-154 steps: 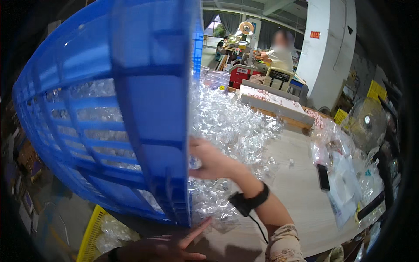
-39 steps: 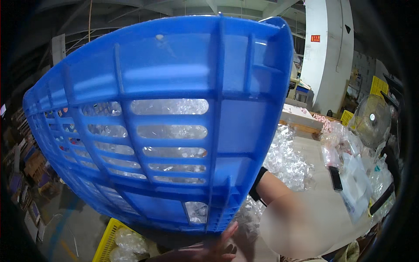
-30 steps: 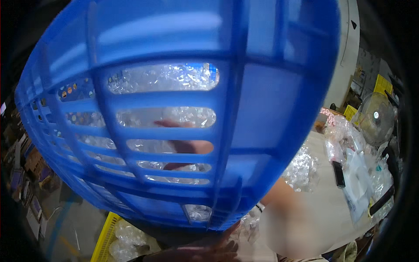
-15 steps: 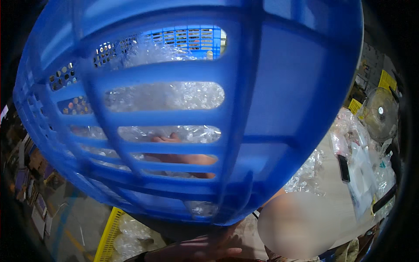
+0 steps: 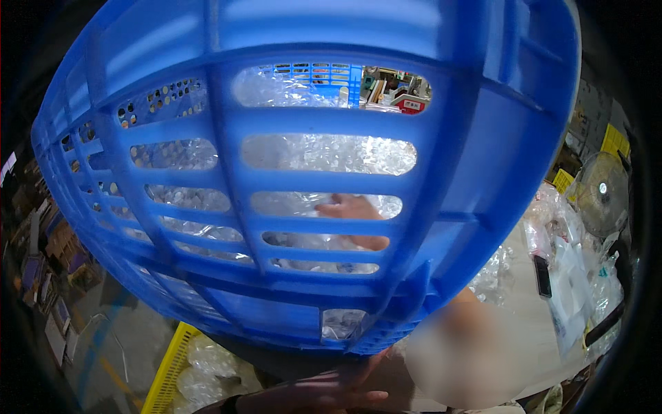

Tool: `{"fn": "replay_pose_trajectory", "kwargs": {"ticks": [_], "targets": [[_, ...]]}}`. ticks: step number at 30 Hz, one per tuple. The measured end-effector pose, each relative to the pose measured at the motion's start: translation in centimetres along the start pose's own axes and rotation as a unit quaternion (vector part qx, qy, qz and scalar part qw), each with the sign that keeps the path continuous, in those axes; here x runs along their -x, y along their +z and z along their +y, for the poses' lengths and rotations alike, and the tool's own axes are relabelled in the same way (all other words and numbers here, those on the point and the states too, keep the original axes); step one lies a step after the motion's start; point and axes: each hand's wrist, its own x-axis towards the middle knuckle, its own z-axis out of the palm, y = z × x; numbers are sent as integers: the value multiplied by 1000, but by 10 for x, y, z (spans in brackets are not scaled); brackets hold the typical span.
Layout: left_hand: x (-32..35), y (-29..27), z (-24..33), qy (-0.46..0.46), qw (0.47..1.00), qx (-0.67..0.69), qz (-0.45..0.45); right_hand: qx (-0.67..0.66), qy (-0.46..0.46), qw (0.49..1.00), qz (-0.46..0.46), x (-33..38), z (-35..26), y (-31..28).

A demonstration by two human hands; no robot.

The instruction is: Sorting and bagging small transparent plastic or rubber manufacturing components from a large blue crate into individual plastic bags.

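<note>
A large blue slotted plastic basket (image 5: 314, 123) is tilted up close and fills most of the view. At its lower edge my left hand (image 5: 355, 383) grips it from below, one finger or the thumb sticking out to the right; the rest is hidden. My right hand (image 5: 350, 208) shows in part through the slots, fingers stretched leftward among many clear plastic pieces (image 5: 324, 153). Its forearm (image 5: 463, 314) comes in from the lower right and is partly smeared. Whether those fingers touch the pieces, I cannot tell.
A yellow basket (image 5: 167, 369) with clear plastic pieces stands low on the left. On the pale table (image 5: 520, 331) at the right lie a dark phone-like object (image 5: 543, 276) and clear bags (image 5: 569, 297). A fan (image 5: 602, 185) is behind them. Cartons (image 5: 62, 262) stand far left.
The blue basket has shifted and turned slightly, its slots now further right. My right hand, seen through them, has moved to the right. My left hand stays at the basket's lower edge.
</note>
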Motion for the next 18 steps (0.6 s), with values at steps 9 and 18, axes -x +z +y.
{"fn": "replay_pose_trajectory", "kwargs": {"ticks": [9, 18], "targets": [[-9, 5, 6, -91, 995, 8, -34, 125, 116, 977, -131, 128, 101, -72], [-7, -1, 12, -94, 992, 73, -32, -125, 6, 987, -103, 211, 80, -185]]}}
